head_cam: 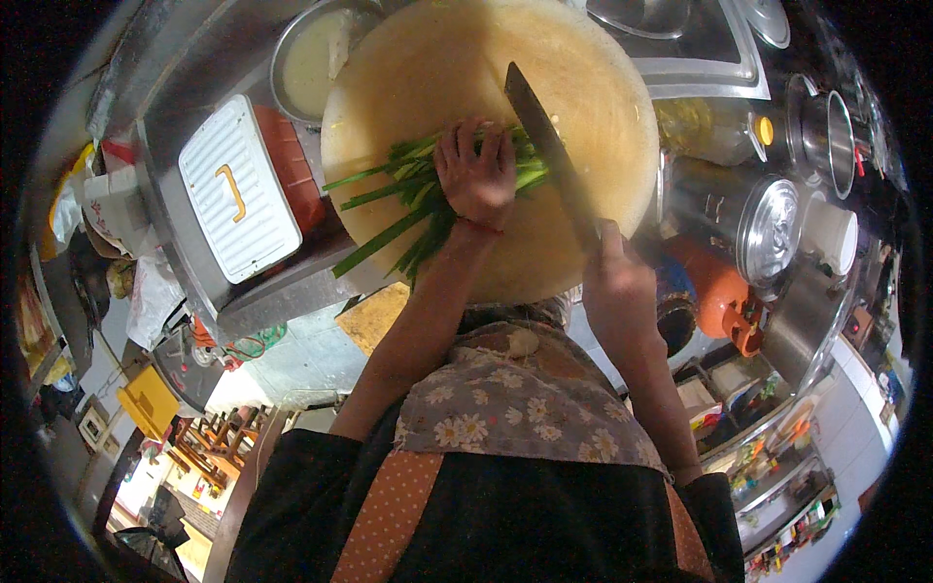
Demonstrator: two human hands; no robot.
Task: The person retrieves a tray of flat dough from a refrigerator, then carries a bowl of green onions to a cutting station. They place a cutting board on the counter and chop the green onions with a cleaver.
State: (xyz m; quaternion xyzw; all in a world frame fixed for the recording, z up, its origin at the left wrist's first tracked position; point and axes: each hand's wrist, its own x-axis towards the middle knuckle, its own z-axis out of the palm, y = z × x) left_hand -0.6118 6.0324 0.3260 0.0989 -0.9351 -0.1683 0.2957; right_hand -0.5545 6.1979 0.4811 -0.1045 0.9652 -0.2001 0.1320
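A bunch of long green leafy stalks point(415, 182) lies across a round, thick chopping board point(598, 87). My left hand point(477, 167) presses down on the bunch from above, fingers spread over it and pointing away from me. Gripped by its handle in my right hand point(618, 284) is a cleaver-like kitchen knife point(543, 138) with a broad dark blade. Its blade slants up and to the left, right beside the cut pale-green ends of the stalks. Whether the edge touches the board I cannot tell. A few small bits lie on the wood past the blade.
Left of the board stand a metal bowl of cloudy liquid point(310, 69) and a red-brown container with a white ribbed lid point(237, 189). On the right are a large yellow-capped jar point(703, 131), a lidded metal pot point(769, 226) and an orange gas cylinder point(711, 284).
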